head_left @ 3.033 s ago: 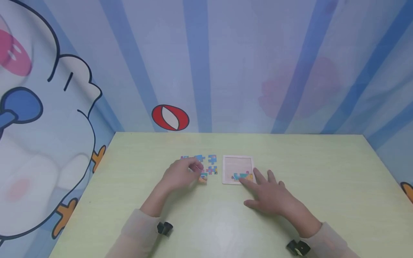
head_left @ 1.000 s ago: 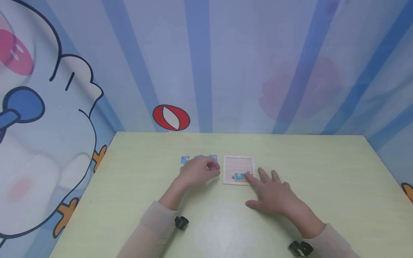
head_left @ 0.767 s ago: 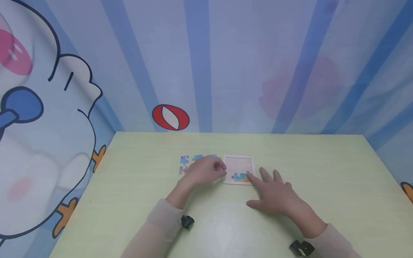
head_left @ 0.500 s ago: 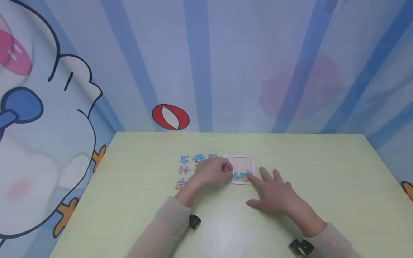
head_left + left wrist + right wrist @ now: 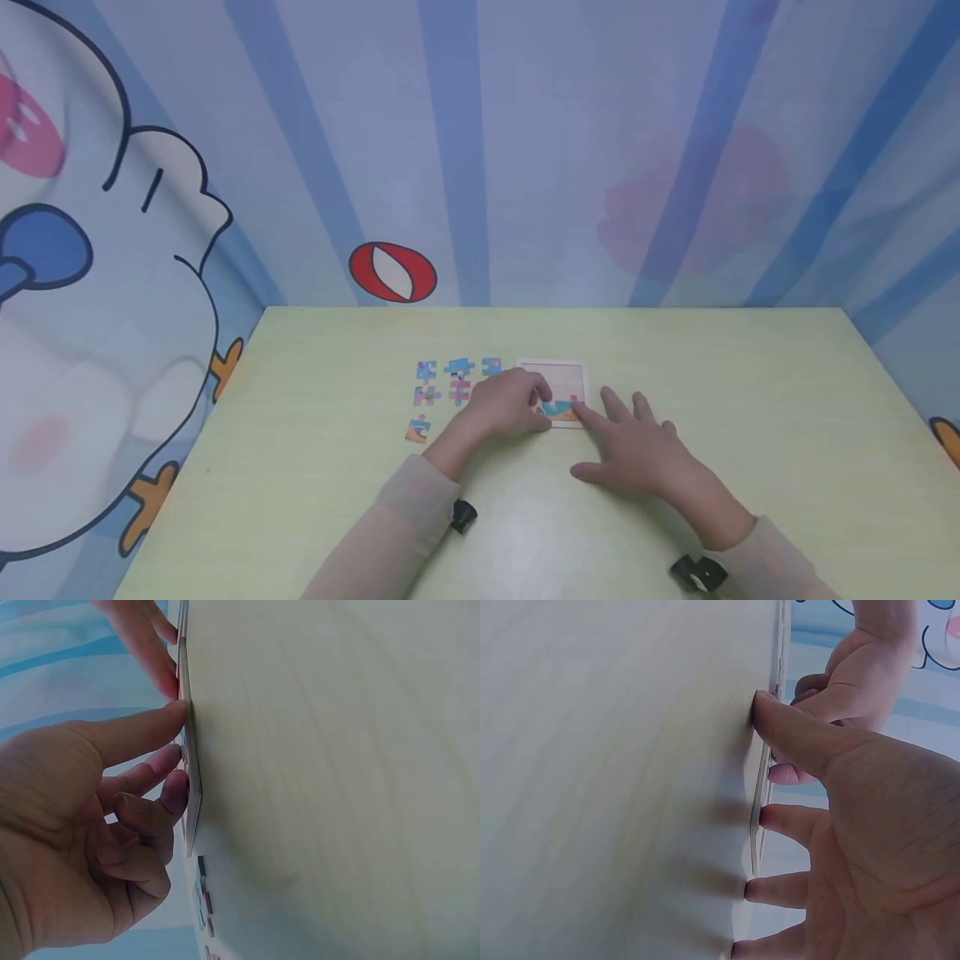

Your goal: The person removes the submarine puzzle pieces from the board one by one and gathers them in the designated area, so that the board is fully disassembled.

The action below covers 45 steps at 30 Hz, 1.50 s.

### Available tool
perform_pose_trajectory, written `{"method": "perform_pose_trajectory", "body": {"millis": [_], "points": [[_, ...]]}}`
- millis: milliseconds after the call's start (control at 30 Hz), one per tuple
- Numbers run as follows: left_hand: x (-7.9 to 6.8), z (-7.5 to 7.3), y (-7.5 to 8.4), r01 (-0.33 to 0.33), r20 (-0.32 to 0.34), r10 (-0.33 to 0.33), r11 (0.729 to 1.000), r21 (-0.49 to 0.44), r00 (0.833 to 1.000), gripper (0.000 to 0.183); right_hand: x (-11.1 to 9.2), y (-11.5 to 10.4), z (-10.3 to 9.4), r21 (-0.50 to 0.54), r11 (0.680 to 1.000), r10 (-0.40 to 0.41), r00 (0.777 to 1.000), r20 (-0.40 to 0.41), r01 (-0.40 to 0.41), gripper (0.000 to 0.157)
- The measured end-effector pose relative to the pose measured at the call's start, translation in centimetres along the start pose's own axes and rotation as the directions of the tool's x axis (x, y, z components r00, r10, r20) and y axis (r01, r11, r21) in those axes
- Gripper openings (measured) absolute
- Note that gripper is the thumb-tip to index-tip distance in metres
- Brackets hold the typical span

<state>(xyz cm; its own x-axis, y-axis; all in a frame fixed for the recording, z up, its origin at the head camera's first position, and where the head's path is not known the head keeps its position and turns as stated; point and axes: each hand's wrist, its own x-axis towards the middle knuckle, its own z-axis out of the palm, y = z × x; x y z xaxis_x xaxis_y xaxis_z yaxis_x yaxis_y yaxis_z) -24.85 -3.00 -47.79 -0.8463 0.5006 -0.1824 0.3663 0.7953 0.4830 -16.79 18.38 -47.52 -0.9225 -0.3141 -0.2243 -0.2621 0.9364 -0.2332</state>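
My left hand (image 5: 510, 404) is at the lower left corner of the square puzzle frame (image 5: 555, 362), thumb and fingertips pinching a puzzle piece that they mostly hide. In the left wrist view the thumb of the left hand (image 5: 82, 825) reaches the tray's edge, and the other fingers are curled. Joined teal and orange pieces (image 5: 558, 409) fill the frame's bottom row. My right hand (image 5: 637, 446) spreads its fingers, the index fingertip pressing at the frame's lower right. In the right wrist view, the right hand (image 5: 870, 832) has other fingertips touching the table.
Several loose jigsaw pieces lie left of the frame, among them a blue one (image 5: 459, 367), a pink one (image 5: 460, 392) and an orange one (image 5: 417, 430). The pale table (image 5: 712, 358) meets a blue striped backdrop (image 5: 540, 167) at its far edge.
My left hand has moved right from the loose pieces to the frame, carrying a puzzle piece. More loose pieces are uncovered behind it. My right index finger has slid slightly right along the bottom row.
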Motion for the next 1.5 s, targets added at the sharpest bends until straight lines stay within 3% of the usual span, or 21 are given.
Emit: {"method": "perform_pose_trajectory", "body": {"millis": [633, 967, 1267, 1500], "points": [[-0.3, -0.3, 0.7, 0.000, -0.017, 0.001, 1.000, 0.019, 1.000, 0.031, 0.2, 0.1, 0.2, -0.005, 1.000, -0.001, 1.000, 0.000, 0.001, 0.092], [-0.3, -0.1, 0.7, -0.013, -0.015, 0.013, 0.999, -0.032, 1.000, 0.021, 0.0, 0.1, 0.1, -0.002, 1.000, -0.008, 1.000, -0.004, 0.008, 0.091], [-0.3, 0.0, 1.0, 0.016, -0.019, -0.016, 1.000, 0.017, 1.000, 0.041, 0.0, 0.1, 0.1, -0.002, 1.000, -0.009, 1.000, -0.011, 0.009, 0.091], [-0.4, 0.3, 1.0, 0.044, -0.019, -0.043, 0.998, 0.049, 0.999, 0.042, -0.1, 0.0, 0.1, -0.004, 1.000, -0.013, 1.000, -0.013, 0.013, 0.090]]}}
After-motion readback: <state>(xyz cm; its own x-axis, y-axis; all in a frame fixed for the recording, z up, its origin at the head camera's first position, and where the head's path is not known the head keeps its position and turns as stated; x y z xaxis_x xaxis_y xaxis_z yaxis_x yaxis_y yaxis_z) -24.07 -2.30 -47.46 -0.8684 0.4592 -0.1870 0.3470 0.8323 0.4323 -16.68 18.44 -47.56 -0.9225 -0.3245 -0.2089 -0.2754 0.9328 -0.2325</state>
